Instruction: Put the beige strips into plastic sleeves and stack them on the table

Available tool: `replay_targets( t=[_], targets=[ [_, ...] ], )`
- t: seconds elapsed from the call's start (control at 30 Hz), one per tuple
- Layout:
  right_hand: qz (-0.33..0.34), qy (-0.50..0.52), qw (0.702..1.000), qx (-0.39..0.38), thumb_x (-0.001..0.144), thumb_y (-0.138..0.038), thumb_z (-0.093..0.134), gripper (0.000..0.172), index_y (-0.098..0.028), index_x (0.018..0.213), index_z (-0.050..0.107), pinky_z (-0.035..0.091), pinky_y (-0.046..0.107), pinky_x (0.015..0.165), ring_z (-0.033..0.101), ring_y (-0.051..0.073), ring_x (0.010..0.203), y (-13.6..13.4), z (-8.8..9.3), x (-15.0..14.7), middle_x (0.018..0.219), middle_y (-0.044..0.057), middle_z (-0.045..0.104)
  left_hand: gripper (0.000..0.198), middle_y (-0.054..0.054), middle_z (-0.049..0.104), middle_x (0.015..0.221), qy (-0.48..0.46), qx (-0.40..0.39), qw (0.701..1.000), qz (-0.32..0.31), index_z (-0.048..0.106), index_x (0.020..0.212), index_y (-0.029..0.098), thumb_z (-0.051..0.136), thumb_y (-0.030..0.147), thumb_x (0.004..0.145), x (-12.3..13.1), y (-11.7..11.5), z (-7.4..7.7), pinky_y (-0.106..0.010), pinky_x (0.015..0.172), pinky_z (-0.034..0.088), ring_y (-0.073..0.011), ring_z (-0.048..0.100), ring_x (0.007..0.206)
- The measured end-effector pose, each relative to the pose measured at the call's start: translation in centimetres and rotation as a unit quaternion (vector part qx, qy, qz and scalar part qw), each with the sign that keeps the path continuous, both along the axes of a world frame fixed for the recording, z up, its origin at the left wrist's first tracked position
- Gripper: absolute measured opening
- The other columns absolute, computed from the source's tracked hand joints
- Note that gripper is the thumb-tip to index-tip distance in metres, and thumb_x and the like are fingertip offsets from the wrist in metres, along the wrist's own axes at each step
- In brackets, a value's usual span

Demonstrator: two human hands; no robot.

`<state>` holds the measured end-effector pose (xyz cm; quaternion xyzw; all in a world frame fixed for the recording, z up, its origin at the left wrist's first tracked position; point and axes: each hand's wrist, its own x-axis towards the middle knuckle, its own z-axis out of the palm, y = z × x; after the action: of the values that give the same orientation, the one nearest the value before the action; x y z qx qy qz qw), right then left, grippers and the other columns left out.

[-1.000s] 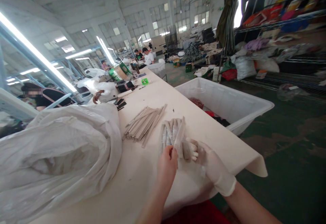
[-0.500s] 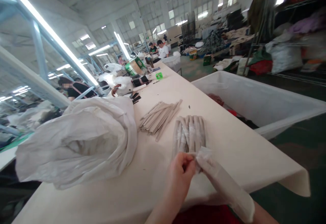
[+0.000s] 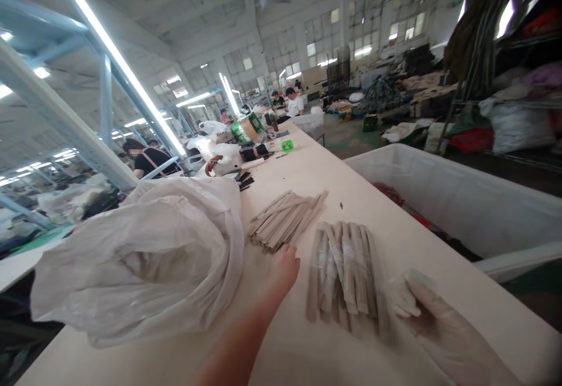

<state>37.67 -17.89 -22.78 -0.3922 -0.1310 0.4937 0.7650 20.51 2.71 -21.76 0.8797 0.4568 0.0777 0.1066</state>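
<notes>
My bare left hand (image 3: pixel 284 267) stretches forward over the table, its fingertips just short of a loose pile of bare beige strips (image 3: pixel 286 218); it holds nothing. A row of beige strips in clear plastic sleeves (image 3: pixel 341 269) lies flat between my hands. My right hand (image 3: pixel 406 301), in a translucent glove, rests on the table at the right end of that row. Its fingers are loosely bent and apart, and I see nothing in them.
A big crumpled white plastic bag (image 3: pixel 140 257) fills the table's left side. A white tub (image 3: pixel 443 198) with dark and red cloth stands off the table's right edge. Other people (image 3: pixel 292 103) work at the far end, and one (image 3: pixel 149 157) beyond the left side.
Both hands let go of the sleeved strip they held together. The left hand reached forward toward the bare pile. The right hand dropped to the table beside the sleeved row.
</notes>
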Motion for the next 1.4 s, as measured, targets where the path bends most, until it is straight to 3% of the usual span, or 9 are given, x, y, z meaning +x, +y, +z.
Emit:
replay_targets(
  t=[0.13,0.33,0.43,0.53,0.77,0.9,1.03,1.27,1.4],
  targets=[
    [-0.055,0.016,0.998,-0.039,0.068,-0.041,0.075,0.036,-0.02,0.051,0.051,0.041,0.022,0.048,0.039,0.011,0.051,-0.6,-1.1,1.3,0.052,-0.003,0.043,0.024,-0.018,0.063,0.099,0.028,0.041,0.997,0.051,0.062,0.098,0.004,0.044,0.007,0.083,2.6,2.8,-1.5,-0.031,0.079,0.047,-0.0242,0.063,0.093],
    [-0.077,0.154,0.985,-0.006,0.056,-0.037,0.084,0.032,-0.016,0.058,0.059,0.037,0.016,0.04,0.041,0.005,0.044,0.5,-0.9,2.9,0.053,-0.005,0.05,0.037,-0.024,0.062,0.106,0.042,0.061,0.996,0.041,0.058,0.108,0.001,0.027,0.003,0.086,1.4,1.6,-2.2,-0.036,0.077,0.05,-0.0253,0.065,0.09],
    [-0.024,0.27,0.962,0.028,0.054,-0.031,0.086,0.031,-0.015,0.062,0.061,0.036,0.013,0.04,0.041,0.002,0.041,1.3,-0.7,3.6,0.053,-0.007,0.049,0.038,-0.017,0.066,0.105,0.008,0.032,0.999,-0.013,0.053,0.12,0.006,0.029,0.012,0.091,-0.8,-1.1,-1.2,-0.034,0.081,0.051,-0.0227,0.066,0.093],
    [0.011,0.301,0.952,0.046,0.057,-0.027,0.085,0.029,-0.014,0.062,0.06,0.037,0.013,0.04,0.042,0.002,0.041,1.6,-0.7,3.5,0.052,-0.007,0.049,0.036,-0.009,0.067,0.109,-0.058,-0.017,0.987,-0.147,0.056,0.12,0.018,0.035,0.028,0.093,-2.8,-4.5,0.8,-0.029,0.084,0.052,-0.0191,0.064,0.1],
    [-0.022,0.161,0.987,-0.007,0.064,-0.03,0.08,0.02,-0.015,0.073,0.069,0.041,0.017,0.043,0.046,0.006,0.049,1.2,0.2,1.9,0.065,-0.002,0.06,0.04,-0.008,0.068,0.085,-0.076,0.021,0.976,-0.202,0.062,0.115,0.021,0.034,0.039,0.093,-3.7,-8.1,4.8,-0.024,0.064,0.055,-0.0177,0.068,0.074],
    [-0.011,0.087,0.996,0.009,0.066,-0.031,0.079,0.019,-0.016,0.069,0.067,0.04,0.017,0.045,0.043,0.007,0.051,0.7,0.6,1.4,0.062,-0.002,0.055,0.038,-0.007,0.068,0.084,-0.067,0.04,0.975,-0.206,0.062,0.116,0.024,0.036,0.041,0.093,-5.5,-8.2,5.0,-0.022,0.065,0.055,-0.0172,0.068,0.074],
    [0.022,0.048,0.998,0.028,0.072,-0.041,0.072,0.036,-0.016,0.052,0.055,0.036,0.019,0.044,0.036,0.007,0.046,0.7,1.0,0.8,0.05,-0.004,0.045,0.036,-0.005,0.07,0.092,-0.065,0.071,0.973,-0.212,0.061,0.117,0.027,0.038,0.039,0.093,-7.6,-8.5,5.2,-0.02,0.066,0.055,-0.0169,0.069,0.079],
    [0.076,0.06,0.995,0.019,0.072,-0.038,0.072,0.032,-0.015,0.057,0.057,0.032,0.019,0.045,0.035,0.006,0.045,0.5,1.5,-1.0,0.051,-0.004,0.046,0.038,-0.005,0.068,0.08,-0.04,0.116,0.974,-0.192,0.062,0.115,0.021,0.035,0.037,0.093,-8.8,-9.1,6.1,-0.021,0.06,0.054,-0.015,0.067,0.067],
    [0.116,-0.043,0.992,0.009,0.077,-0.04,0.067,0.034,-0.015,0.056,0.057,0.028,0.021,0.045,0.036,0.006,0.046,-0.1,2.4,-1.4,0.054,-0.002,0.048,0.035,-0.004,0.067,0.08,0.017,0.145,0.973,-0.178,0.062,0.117,0.022,0.039,0.033,0.091,-10.2,-9.1,6.1,-0.021,0.059,0.052,-0.0149,0.066,0.066]
  ],
)
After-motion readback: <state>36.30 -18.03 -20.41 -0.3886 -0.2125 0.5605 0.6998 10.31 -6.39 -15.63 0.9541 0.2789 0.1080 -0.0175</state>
